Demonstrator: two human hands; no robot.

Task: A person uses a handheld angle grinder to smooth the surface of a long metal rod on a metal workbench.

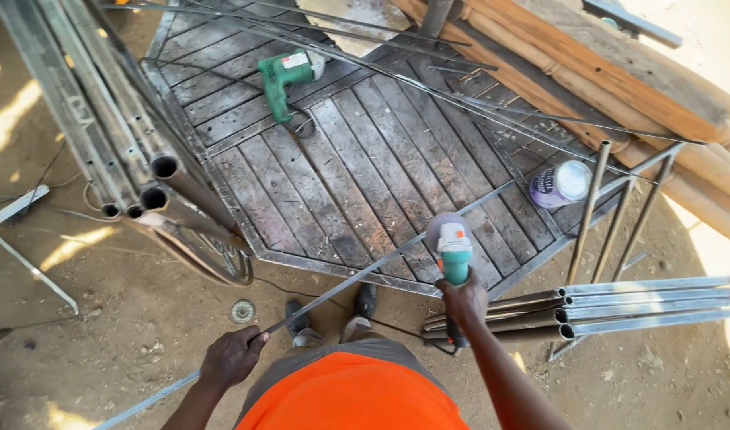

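Beside right hand (464, 301): stacked tubes (651, 306), paint can (560, 184)

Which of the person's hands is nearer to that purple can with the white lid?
The right. The right hand grips the teal angle grinder just below and left of the purple can; the left hand holds the long metal strip much farther away, low left.
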